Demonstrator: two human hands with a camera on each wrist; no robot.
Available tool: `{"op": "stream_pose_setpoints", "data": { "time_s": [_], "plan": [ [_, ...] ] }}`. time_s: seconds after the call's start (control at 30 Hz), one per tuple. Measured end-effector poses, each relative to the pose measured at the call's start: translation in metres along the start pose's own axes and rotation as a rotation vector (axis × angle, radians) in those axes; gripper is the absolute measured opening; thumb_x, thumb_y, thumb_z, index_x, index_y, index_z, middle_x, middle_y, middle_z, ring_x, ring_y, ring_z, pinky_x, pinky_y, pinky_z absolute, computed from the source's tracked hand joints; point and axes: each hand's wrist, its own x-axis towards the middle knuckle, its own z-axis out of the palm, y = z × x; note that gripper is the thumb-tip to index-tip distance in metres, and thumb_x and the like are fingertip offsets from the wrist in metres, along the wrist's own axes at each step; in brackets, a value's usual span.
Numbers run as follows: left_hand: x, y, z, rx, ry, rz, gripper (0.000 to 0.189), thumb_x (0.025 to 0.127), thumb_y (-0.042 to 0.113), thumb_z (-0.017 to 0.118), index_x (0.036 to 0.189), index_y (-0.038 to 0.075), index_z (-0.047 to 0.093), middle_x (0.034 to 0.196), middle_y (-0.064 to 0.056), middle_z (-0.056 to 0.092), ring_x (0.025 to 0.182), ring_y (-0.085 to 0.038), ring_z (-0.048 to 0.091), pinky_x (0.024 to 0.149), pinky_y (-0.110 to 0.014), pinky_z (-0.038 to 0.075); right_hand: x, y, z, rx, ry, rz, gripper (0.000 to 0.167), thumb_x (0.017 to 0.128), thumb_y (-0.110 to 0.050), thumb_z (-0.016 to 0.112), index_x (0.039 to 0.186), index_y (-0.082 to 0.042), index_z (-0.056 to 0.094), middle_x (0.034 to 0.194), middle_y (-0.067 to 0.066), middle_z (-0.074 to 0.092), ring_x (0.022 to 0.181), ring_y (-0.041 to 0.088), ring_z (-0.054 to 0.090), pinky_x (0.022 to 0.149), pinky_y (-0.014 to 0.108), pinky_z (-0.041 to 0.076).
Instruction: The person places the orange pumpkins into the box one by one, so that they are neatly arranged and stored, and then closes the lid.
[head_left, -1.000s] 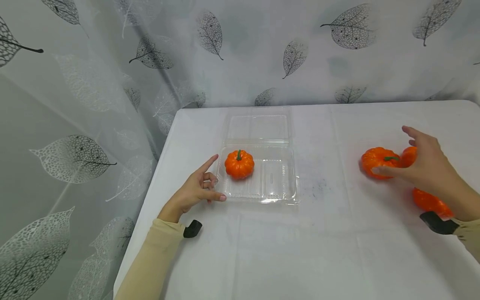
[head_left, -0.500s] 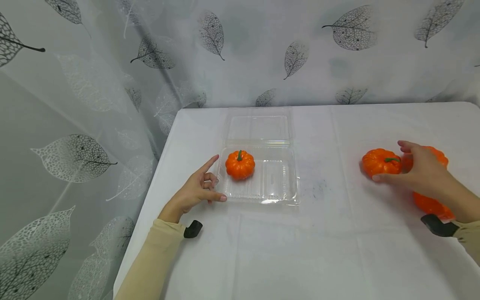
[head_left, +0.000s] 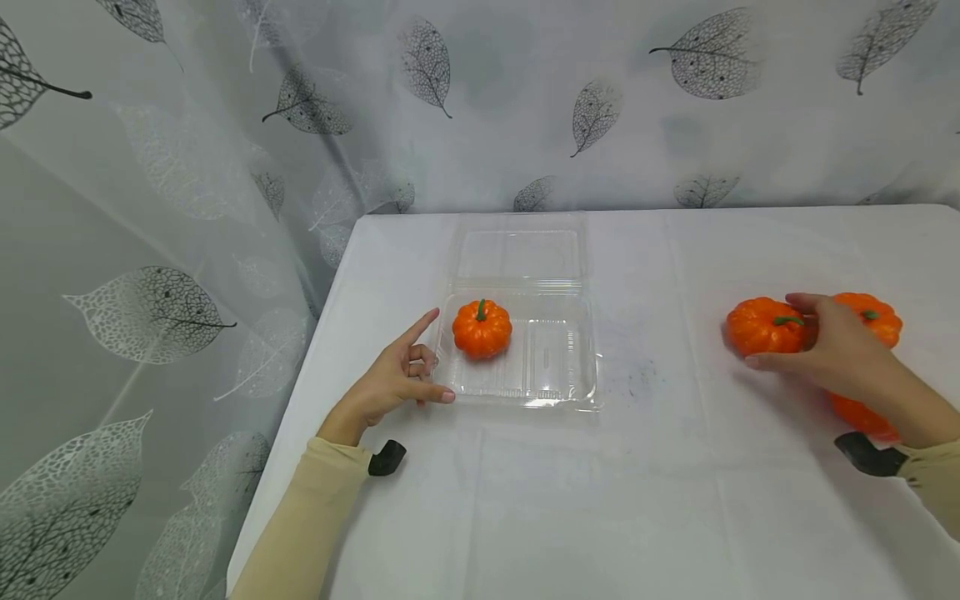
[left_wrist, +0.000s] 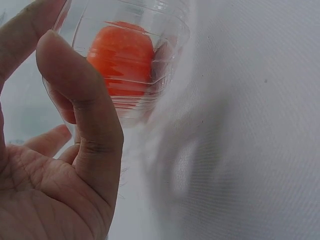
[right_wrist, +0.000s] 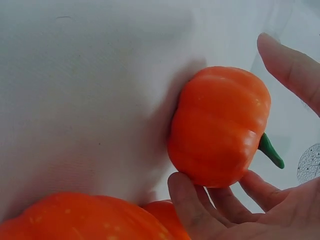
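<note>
My left hand [head_left: 386, 385] lies at the left side of a clear plastic clamshell container [head_left: 558, 354], index finger extended and thumb at its front corner. In the left wrist view the thumb [left_wrist: 75, 82] overlaps the container wall. Inside the container sits a small orange pumpkin [head_left: 482, 330] with a green stem. At the right my right hand [head_left: 840, 350] spreads round another orange pumpkin [head_left: 761, 327] on the table. In the right wrist view its fingers [right_wrist: 190, 200] are at this pumpkin [right_wrist: 220, 125], while the thumb stands apart from it.
Behind my right hand is a further pumpkin [head_left: 873, 317], and an orange one [head_left: 862, 417] lies partly hidden under the wrist. The container's lid [head_left: 519, 250] lies folded back. A leaf-print curtain [head_left: 480, 108] hangs along the table's [head_left: 585, 500] back edge.
My right hand has lowered over the pumpkin and its fingers have drawn in toward it, uncovering the pumpkin behind. The left hand and container have stayed put.
</note>
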Motion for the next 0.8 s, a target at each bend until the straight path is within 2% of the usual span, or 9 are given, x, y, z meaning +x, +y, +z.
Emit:
{"op": "stream_pose_setpoints", "data": {
  "time_s": [0.3,0.47,0.8],
  "plan": [
    [0.0003,-0.0017,-0.0009,-0.006,0.0,0.008,0.117,0.071,-0.001,0.091,0.161,0.035,0.025,0.09,-0.009,0.042,0.062,-0.017,0.044,0.053,-0.028,0.051,0.0011,0.0002,0.0046,0.037,-0.009,-0.024,0.115,0.081,-0.048,0.084,0.151,0.015,0.018,0.141,0.042,0.03,0.118,0.054,0.036,0.095,0.07,0.036],
    [0.0004,-0.0023,-0.0005,-0.008,0.002,0.005,0.117,0.071,-0.002,0.091,0.161,0.035,0.025,0.091,-0.008,0.042,0.063,-0.017,0.044,0.054,-0.029,0.051,0.0025,-0.0005,0.0048,0.077,-0.039,-0.028,0.113,0.083,-0.042,0.084,0.152,0.016,0.014,0.143,0.043,0.026,0.122,0.058,0.034,0.096,0.073,0.036],
    [0.0005,-0.0036,-0.0002,-0.014,0.0,0.003,0.118,0.07,-0.001,0.091,0.161,0.034,0.025,0.09,-0.008,0.042,0.063,-0.017,0.044,0.053,-0.029,0.051,0.0042,-0.0008,0.0097,0.098,-0.01,-0.009,0.111,0.084,-0.04,0.083,0.151,0.015,0.013,0.141,0.043,0.025,0.124,0.059,0.032,0.096,0.074,0.035]
  ]
}}
